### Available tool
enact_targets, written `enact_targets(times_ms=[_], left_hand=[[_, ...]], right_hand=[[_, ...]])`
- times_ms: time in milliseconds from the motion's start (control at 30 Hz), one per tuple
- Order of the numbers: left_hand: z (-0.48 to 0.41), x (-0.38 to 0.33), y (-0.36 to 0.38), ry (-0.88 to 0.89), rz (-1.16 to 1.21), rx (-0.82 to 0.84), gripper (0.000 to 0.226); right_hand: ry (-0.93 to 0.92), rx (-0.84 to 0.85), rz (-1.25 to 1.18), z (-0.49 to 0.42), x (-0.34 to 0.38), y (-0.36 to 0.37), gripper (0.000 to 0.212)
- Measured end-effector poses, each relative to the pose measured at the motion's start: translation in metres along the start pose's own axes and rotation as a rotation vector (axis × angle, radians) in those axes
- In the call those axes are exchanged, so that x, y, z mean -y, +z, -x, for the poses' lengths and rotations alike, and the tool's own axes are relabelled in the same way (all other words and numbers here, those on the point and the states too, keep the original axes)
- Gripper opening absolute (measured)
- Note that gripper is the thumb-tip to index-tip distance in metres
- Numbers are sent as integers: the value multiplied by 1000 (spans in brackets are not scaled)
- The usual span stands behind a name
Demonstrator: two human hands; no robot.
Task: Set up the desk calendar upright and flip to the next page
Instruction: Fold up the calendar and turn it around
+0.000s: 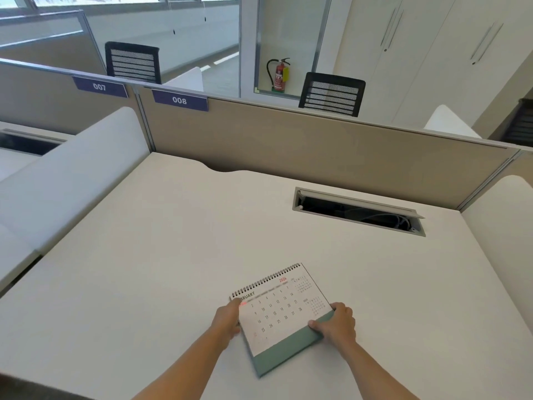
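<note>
Right hand (336, 323) grip closed on calendar (281, 316) green base corner | left hand (229, 319) grip clasps its left edge | calendar flat on white bench (173, 255), February page up, spiral edge away

Left hand (227, 320) fingers under calendar (281, 313) edge, hidden; "FEBRUARY" start covered; mini-months too small (illegible).
</note>
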State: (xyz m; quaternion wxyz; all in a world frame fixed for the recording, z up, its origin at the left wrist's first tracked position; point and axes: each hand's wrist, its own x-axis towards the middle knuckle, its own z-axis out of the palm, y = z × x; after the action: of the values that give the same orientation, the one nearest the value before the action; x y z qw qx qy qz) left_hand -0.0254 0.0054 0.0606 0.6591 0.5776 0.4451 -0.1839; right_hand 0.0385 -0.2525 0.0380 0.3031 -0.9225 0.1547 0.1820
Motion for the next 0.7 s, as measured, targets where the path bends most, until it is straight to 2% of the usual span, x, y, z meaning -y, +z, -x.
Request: enact_targets(times_ms=[133,333,533,700], left_hand=[[1,-12,-5,-14,41,-18,45],[8,-20,-8,16,132,-31,50],[11,-33,-4,147,270,-110,49],[19,-54,-2,334,227,-214,57]], right_hand=[[2,-15,-10,11,7,6,84],[-35,-60,-46,15,13,2,76],[-175,-131,-157,23,16,3,68],[-293,-146,-226,32,22,7,65]])
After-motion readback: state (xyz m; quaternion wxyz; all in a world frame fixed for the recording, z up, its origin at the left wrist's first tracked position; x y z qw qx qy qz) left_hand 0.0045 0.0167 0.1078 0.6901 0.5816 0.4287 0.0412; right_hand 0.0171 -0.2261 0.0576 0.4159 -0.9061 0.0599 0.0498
